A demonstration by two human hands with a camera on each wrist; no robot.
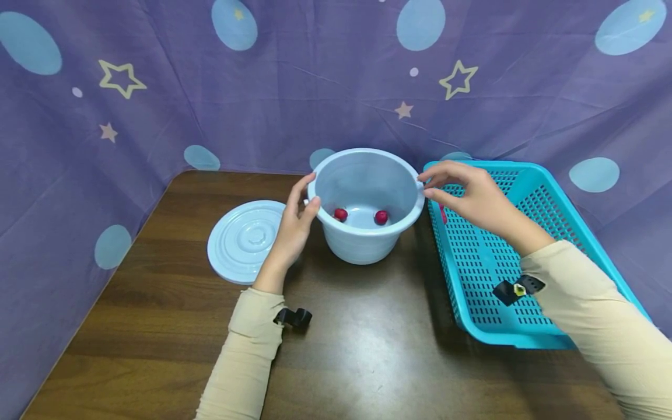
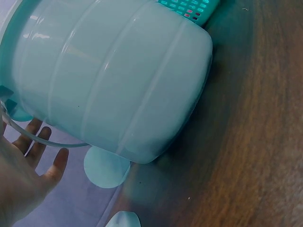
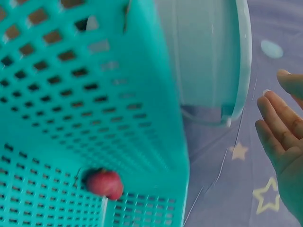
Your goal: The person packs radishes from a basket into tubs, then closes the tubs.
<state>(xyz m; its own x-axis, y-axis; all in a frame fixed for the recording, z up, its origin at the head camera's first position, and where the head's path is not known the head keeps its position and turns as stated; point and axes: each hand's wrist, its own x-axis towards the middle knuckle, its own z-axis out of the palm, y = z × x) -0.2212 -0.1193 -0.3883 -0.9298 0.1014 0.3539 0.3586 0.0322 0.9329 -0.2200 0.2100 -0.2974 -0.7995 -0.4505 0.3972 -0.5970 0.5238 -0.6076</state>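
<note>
A light blue plastic bucket (image 1: 362, 248) stands upright on the table, with two small red round fruits (image 1: 381, 217) visible at its bottom. At its left rim my left hand (image 1: 291, 230) has thumb and fingers spread apart; in the left wrist view they lie beside the thin bucket handle (image 2: 47, 141). My right hand (image 1: 472, 192) is by the opposite rim, fingertips close to it in the head view. From the right wrist, that hand (image 3: 286, 127) shows fairly straight fingers, apart from the bucket (image 3: 203, 56). Whether the left fingertips touch the rim is hard to tell.
A round light blue lid (image 1: 244, 239) lies left of the bucket, partly behind my left forearm. To the right stands a turquoise perforated basket (image 1: 488, 337), with a red fruit (image 3: 105, 184) inside. A purple patterned cloth (image 1: 336, 87) hangs behind the wooden table (image 1: 357, 350).
</note>
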